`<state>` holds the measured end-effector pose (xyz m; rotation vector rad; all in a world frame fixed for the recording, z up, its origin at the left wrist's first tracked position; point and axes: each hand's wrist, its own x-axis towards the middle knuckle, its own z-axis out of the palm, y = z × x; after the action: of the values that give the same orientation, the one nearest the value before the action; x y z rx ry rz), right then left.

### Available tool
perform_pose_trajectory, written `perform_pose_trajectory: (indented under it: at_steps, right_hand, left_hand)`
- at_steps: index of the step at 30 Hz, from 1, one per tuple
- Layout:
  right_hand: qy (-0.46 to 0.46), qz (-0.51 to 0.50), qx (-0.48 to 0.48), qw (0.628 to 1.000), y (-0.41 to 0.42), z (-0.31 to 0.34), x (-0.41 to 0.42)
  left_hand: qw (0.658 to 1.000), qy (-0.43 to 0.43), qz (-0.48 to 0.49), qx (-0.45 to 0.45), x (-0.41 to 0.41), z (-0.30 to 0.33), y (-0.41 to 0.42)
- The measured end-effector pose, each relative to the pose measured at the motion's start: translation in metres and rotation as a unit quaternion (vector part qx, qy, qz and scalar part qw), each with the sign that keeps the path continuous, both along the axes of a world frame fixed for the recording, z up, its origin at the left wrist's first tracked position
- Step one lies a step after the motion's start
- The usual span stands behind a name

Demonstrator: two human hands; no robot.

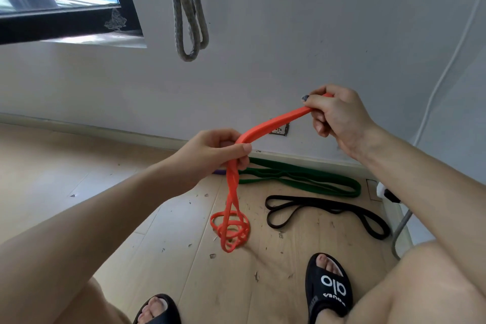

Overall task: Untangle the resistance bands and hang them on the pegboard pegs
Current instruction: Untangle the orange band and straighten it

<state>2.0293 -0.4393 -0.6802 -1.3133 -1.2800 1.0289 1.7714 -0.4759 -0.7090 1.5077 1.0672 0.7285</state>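
Grey band [188, 8]: hangs on the wall. Your left hand [210, 155]: grip curled round the orange band [265, 130], whose tangled tail coils on the floor [79, 179]. Green band [302, 179], black band [328, 214]: floor, by the wall. Your right hand [336, 116]: pinches the orange band's upper end.

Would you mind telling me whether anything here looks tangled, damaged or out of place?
The orange band, held by both hands, hangs twisted and ends in a knotted coil on the floor. The floor is littered with small dark scraps. The green band and black band lie loose by the wall.
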Motion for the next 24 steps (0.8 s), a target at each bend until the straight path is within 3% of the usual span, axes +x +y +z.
perform_pose_trajectory:
  at_steps: [5,8,12,14,16,18,19,21,22,24]
  right_hand:
    - [-0.027,0.012,-0.001,1.000,0.001,-0.002,0.000]
    - [-0.082,0.033,-0.005,0.996,0.002,-0.006,0.001]
    - [-0.174,0.072,-0.044,0.981,0.003,-0.012,0.001]
    - [-0.243,0.095,-0.086,0.961,0.002,-0.013,-0.003]
    - [-0.386,0.106,-0.105,0.910,0.004,-0.016,-0.006]
    - [-0.493,0.071,-0.039,0.866,0.005,-0.011,-0.015]
    - [-0.484,0.056,0.020,0.873,0.003,-0.006,-0.022]
    - [-0.376,0.072,0.082,0.920,-0.006,0.004,-0.041]
    - [-0.319,0.115,0.067,0.938,-0.012,0.005,-0.052]
    - [-0.293,0.213,0.021,0.932,-0.023,-0.003,-0.073]
  left_hand:
    - [1.000,-0.016,0.011,-0.016,-0.004,0.002,0.000]
    - [0.998,-0.046,0.019,-0.034,-0.005,0.001,0.002]
    - [0.999,-0.015,0.017,-0.027,-0.005,0.000,-0.001]
    - [1.000,0.017,0.013,-0.013,-0.004,0.001,-0.002]
    - [0.999,0.033,0.007,-0.003,-0.004,0.002,-0.003]
    - [0.999,0.044,-0.003,0.003,-0.003,0.002,-0.004]
    - [0.999,0.051,-0.009,0.009,-0.003,0.001,-0.005]
    - [0.997,0.066,-0.020,0.022,-0.001,-0.001,-0.006]
    - [0.997,0.069,-0.024,0.028,0.000,-0.003,-0.007]
    - [0.997,0.063,-0.025,0.027,0.003,-0.004,-0.009]
